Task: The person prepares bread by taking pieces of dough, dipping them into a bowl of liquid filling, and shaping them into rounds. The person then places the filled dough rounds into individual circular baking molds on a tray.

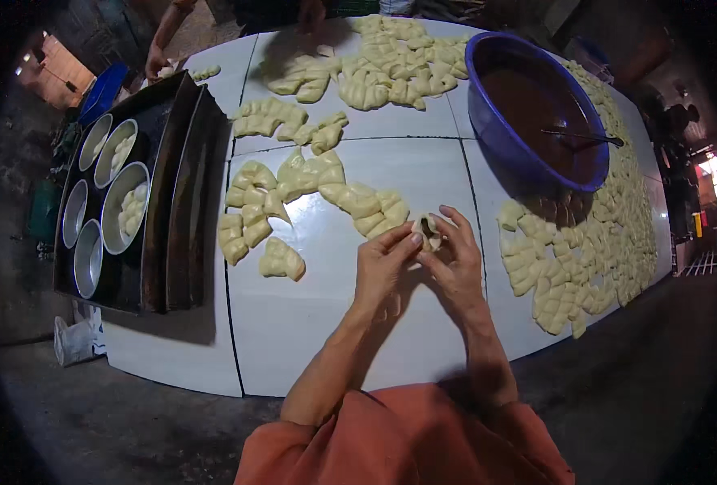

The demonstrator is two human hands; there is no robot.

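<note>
Just in front of me, over the white tiled table (318, 339), I hold a small piece of pale dough (428, 232) folded around a dark filling. My left hand (384, 265) pinches its left edge between thumb and fingers. My right hand (458, 263) is curled around its other side, the fingers bent over it. Beyond my left hand curves a row of plump dough pieces (362, 202) pressed side by side. To the left a small cluster of dough pieces (281, 260) lies on its own.
A purple basin (488, 121) of brown filling (528, 105) with a dark-handled spoon (581, 137) stands at the far right. Many small dough pieces (564, 271) spread beside it. At left, black trays (156, 202) carry several metal tins (89, 259). Another person's hand (157, 65) is at the far left.
</note>
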